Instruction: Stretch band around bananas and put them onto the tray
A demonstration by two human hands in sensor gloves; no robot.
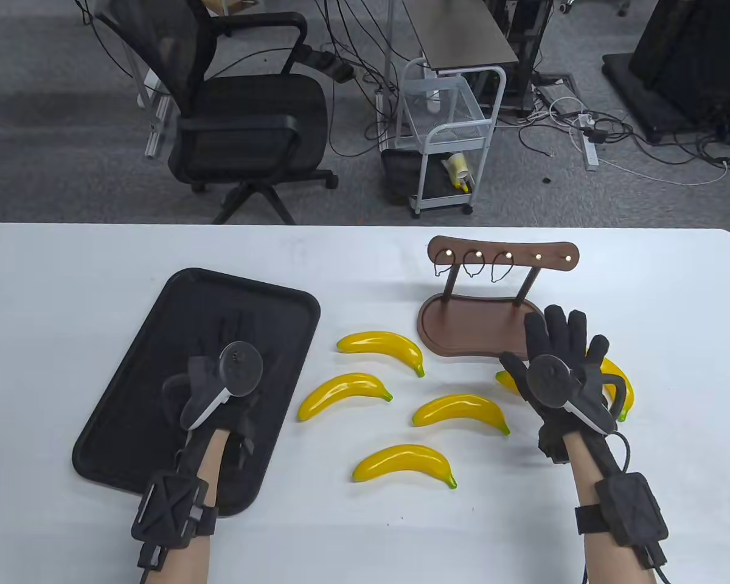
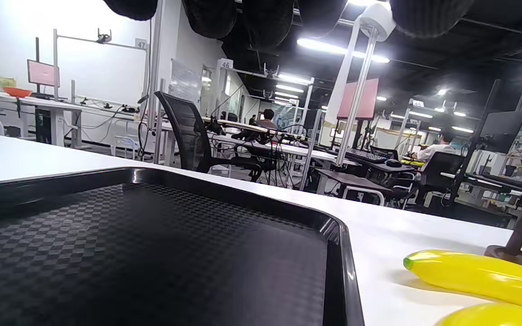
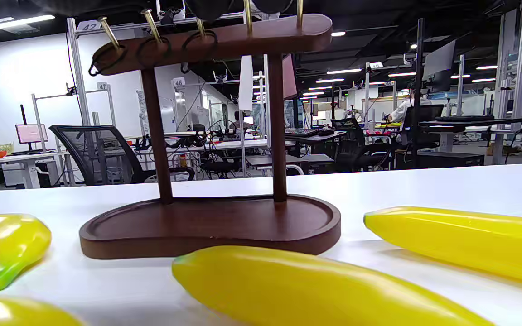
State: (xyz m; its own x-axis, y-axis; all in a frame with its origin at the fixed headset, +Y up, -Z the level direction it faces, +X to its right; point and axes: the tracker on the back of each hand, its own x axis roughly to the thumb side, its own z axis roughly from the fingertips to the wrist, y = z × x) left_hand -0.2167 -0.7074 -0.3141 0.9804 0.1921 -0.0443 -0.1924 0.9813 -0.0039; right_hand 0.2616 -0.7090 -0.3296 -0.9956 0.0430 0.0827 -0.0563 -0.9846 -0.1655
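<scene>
White tabletop fills the near half of the room, and both gloved hands hover low over it with nothing in them. Nearest me, the left hand (image 1: 234, 340) lies flat over the black tray (image 1: 158, 316), fingers straight and spread, gripping nothing. The right hand (image 1: 559, 359) is on the other side, fingers splayed wide, over one banana (image 1: 617, 380) that it partly hides; I cannot tell whether it touches it.

Between the hands, four more bananas lie loose on the bare table: the nearest one (image 1: 404, 463), a middle one (image 1: 460, 412), one just beside the tray (image 1: 344, 394), and the farthest (image 1: 382, 345). None is banded and none is on the tray.

Beyond them stands the wooden rack (image 1: 471, 322), and three dark bands (image 1: 474, 264) hang from its left pegs; the other two pegs look bare.

My reading is that the job has not yet begun. The next move likely calls for lifting a band off a peg, then gathering bananas side by side so the loop can be stretched over them.

Behind the table, an office chair (image 1: 243, 109) and a small white cart (image 1: 447, 134) sit on grey carpet.
</scene>
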